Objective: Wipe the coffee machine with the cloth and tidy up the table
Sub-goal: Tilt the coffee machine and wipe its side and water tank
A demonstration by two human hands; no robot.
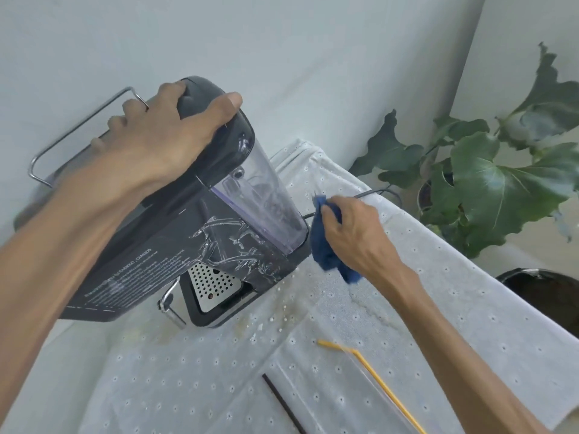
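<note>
A dark grey coffee machine (163,255) with a clear water tank (266,195) stands on a table under a white eyelet tablecloth (194,377). My left hand (156,136) grips the machine's top, fingers spread over the lid beside a chrome rail (78,130). My right hand (354,236) holds a bunched blue cloth (326,249) close against the rear lower corner of the machine, just right of the tank. Brownish stains and crumbs (282,311) mark the tablecloth by the machine's base.
A yellow straw (372,377) and a thin dark stick (282,402) lie on the tablecloth near me. A power cord (369,193) runs behind the machine. A leafy plant (488,183) and a dark bin (545,296) stand past the table's right edge. The wall is close behind.
</note>
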